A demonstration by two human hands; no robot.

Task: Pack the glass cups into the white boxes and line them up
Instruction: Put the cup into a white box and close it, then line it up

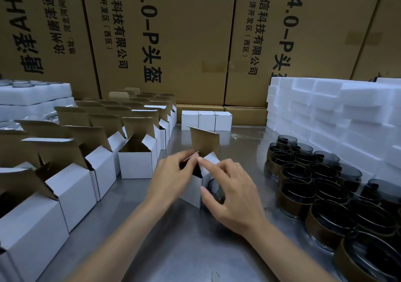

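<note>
At worktop centre, left hand and right hand each pinch a flap of the open box; a cup stands at its 3 o'clock, touching; 3 shut boxes at 12

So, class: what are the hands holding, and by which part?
Both the left hand and right hand pinch the side flaps of the open white cardboard box.

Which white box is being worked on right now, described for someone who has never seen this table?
Start from the grey metal table, between the rows of open white cardboard boxes on the left and the dark glass cups on the right. The box in hand stands alone at the centre, turned corner-on, brown lid flap upright, both hands on its flaps.
</note>
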